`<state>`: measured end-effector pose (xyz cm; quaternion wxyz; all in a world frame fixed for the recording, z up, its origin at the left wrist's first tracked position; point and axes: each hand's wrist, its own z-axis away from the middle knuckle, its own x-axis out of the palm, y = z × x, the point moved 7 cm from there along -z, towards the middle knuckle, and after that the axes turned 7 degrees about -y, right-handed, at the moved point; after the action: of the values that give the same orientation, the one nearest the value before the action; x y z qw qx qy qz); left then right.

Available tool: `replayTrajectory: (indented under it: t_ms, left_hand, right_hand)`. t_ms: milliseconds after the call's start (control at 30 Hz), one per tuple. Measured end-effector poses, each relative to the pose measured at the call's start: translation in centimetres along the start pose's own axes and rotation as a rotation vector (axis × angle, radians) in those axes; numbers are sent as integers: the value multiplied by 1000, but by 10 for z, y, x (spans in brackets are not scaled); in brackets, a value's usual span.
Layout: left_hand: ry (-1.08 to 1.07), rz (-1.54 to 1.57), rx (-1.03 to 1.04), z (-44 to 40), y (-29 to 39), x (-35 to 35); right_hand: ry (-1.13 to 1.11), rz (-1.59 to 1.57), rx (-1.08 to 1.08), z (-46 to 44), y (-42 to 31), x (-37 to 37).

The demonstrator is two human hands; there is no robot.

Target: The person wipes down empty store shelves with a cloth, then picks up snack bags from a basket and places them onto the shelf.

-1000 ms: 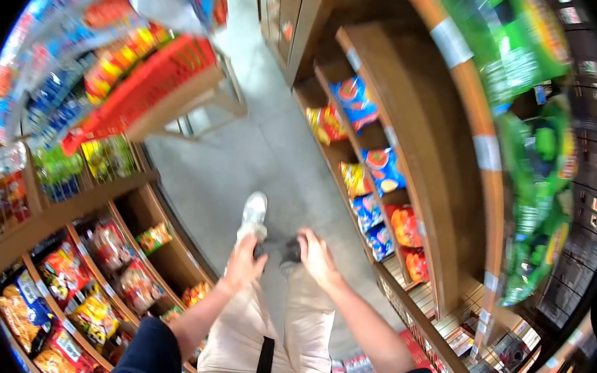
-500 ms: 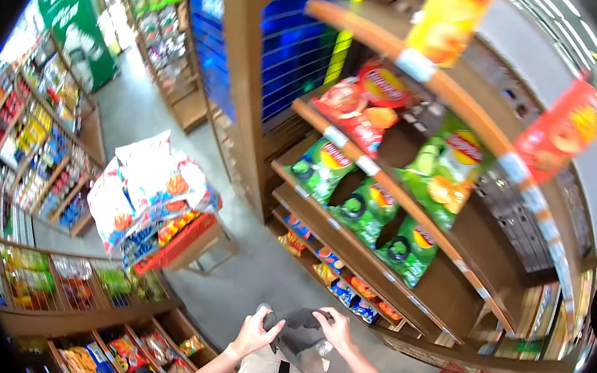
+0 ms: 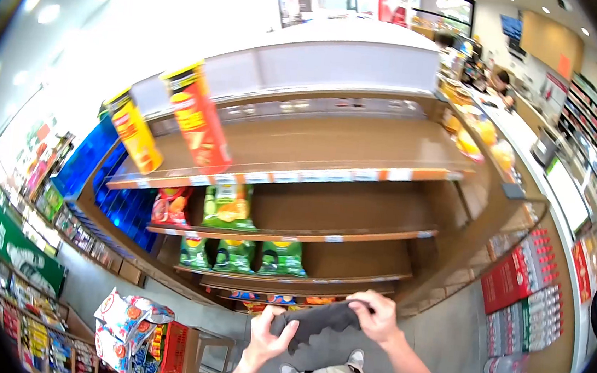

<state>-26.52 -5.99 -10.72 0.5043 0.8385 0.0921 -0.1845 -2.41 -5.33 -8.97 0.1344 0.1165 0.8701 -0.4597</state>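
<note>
A dark grey cloth (image 3: 321,320) is stretched between my two hands in front of my shirt. My left hand (image 3: 270,335) pinches its left end between thumb and fingers. My right hand (image 3: 376,317) grips the right end, higher up. Beyond the cloth stands a brown shelf unit (image 3: 345,142). Its top level holds a yellow chip tube (image 3: 133,134) and a red chip tube (image 3: 197,122), both leaning. Below are a red chip bag (image 3: 171,206) and a green chip bag (image 3: 229,207), with several darker green bags (image 3: 235,255) one level lower.
A red basket (image 3: 174,353) with snack bags rests on a wooden stool (image 3: 213,353) at lower left. Bottle packs (image 3: 525,316) stand by the counter (image 3: 552,209) at right. A person (image 3: 502,87) is behind the counter. My shoes (image 3: 356,358) are on the grey floor.
The view has turned right and up toward the shelf unit. My hands, apart near my legs at first, have come up and now hold the cloth stretched out.
</note>
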Motion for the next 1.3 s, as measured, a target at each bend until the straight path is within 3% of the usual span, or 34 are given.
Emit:
replayTrajectory:
  t_ms: [67, 133, 267, 333, 367, 400, 533, 600, 667, 700, 733, 800, 867, 900, 933, 1000, 1067, 1200, 1300]
  left_hand:
    - [-19, -19, 165, -28, 32, 25]
    - [-99, -69, 188, -54, 63, 52]
    - [-13, 44, 516, -116, 157, 91]
    - [-45, 55, 422, -150, 190, 111]
    - [-43, 128, 429, -166, 211, 122]
    - [-41, 201, 438, -184, 227, 135]
    - [-16, 312, 487, -253, 251, 178]
    - [-80, 128, 424, -283, 248, 193]
    - [-101, 98, 307, -305, 234, 206]
    - [-80, 66, 278, -306, 232, 208]
    - [61, -139, 434, -299, 240, 205]
    - [104, -236, 730, -265, 266, 204]
    - [-182, -252, 842, -244, 270, 219]
    - [-326, -273, 769, -237, 254, 232]
    - [-337, -147, 610, -230, 246, 237]
    - [-226, -224, 710, -227, 243, 237]
    - [-252, -145, 658, -228, 242, 235]
    - [-199, -101, 760, -209, 226, 219]
    - [-191, -124, 682, -180, 189, 178]
  right_hand:
    - [80, 131, -65, 1, -14, -56]
    - [180, 183, -143, 2, -34, -110]
    - [430, 433, -299, 0, -85, -206]
    - [567, 403, -234, -12, -86, -251]
    - [587, 336, -143, -22, -89, -271]
    - [609, 411, -241, -33, -96, -286]
    - [656, 289, -105, -75, -85, -343]
    - [611, 387, 5, -94, -70, -362]
    - [537, 503, 199, -103, -62, -364]
    - [524, 683, 54, -102, -68, -359]
    - [510, 862, -98, -99, -72, -351]
    - [440, 961, -274, -92, -85, -326]
    - [257, 713, -303, -88, -80, -302]
    - [240, 696, -286, -88, -72, -297]
    - [251, 754, -303, -86, -68, -291]
    - [289, 810, -333, -84, -60, -283]
    - [323, 832, -331, -84, -62, -284]
    - [353, 831, -354, -83, -56, -287]
    - [493, 719, -463, -64, -56, -291]
